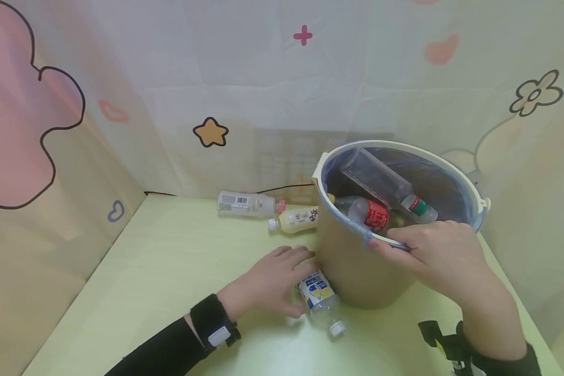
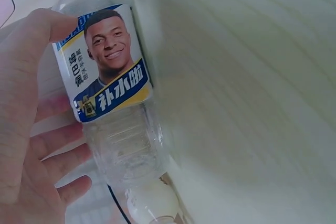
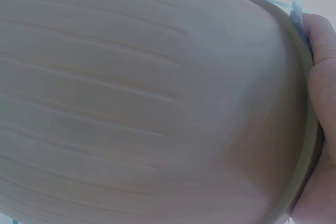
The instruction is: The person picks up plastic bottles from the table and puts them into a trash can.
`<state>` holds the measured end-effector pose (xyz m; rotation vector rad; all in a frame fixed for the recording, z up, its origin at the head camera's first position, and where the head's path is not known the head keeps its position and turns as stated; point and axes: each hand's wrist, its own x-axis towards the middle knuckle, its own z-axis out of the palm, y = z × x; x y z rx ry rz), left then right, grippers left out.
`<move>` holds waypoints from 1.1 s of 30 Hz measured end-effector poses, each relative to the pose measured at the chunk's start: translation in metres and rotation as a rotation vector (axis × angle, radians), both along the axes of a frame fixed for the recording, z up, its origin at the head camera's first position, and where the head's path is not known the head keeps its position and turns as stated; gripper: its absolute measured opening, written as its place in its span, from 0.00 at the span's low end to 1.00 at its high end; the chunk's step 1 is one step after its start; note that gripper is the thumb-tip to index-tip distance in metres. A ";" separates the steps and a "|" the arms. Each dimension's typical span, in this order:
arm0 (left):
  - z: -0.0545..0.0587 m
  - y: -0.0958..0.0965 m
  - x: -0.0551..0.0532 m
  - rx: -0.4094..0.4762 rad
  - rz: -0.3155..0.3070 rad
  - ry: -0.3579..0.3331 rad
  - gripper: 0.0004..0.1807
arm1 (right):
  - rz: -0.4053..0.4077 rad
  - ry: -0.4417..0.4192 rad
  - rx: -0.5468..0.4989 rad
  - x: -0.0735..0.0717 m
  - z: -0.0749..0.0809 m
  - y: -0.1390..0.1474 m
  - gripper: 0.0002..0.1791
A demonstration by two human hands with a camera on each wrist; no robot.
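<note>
In the head view my left hand [image 1: 277, 282] reaches over a clear plastic bottle [image 1: 321, 303] with a blue, white and yellow label, lying beside a bin. Its thumb overlaps the label edge in the left wrist view, and the loosely spread fingers [image 2: 65, 156] come up to the bottle's side. My right hand [image 1: 444, 256] grips the near rim of the brown trash bin [image 1: 362, 266], fingers inside and thumb outside. A bluish liner [image 1: 456, 188] covers the bin's inner wall. Inside lie a clear square bottle [image 1: 376, 177] with a green cap and a red-labelled bottle [image 1: 376, 215].
Behind the left hand, a white-labelled bottle [image 1: 244, 203] with a pink cap lies by the back curtain [image 1: 225, 94]. A cream-coloured bottle [image 1: 297, 220] lies in front of it, partly hidden by the bin. The pale table [image 1: 160, 271] is bordered by printed cloth at both sides.
</note>
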<state>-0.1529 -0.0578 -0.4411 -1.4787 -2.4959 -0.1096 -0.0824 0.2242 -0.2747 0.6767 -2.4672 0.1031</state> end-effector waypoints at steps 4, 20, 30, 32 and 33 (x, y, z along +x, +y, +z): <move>-0.004 0.002 -0.001 -0.011 -0.011 0.004 0.50 | 0.010 0.005 -0.001 0.000 0.000 0.000 0.26; 0.002 -0.003 0.000 -0.040 0.061 0.001 0.41 | -0.011 -0.021 0.014 0.002 0.001 -0.001 0.25; -0.002 -0.010 0.004 -0.069 0.049 -0.081 0.38 | 0.001 -0.001 0.015 0.003 0.000 0.000 0.23; -0.004 -0.011 0.004 -0.078 0.030 -0.122 0.36 | 0.002 -0.002 0.014 0.002 -0.001 0.000 0.23; -0.006 -0.012 0.005 -0.085 0.022 -0.140 0.36 | 0.001 -0.003 0.013 0.002 -0.001 0.001 0.23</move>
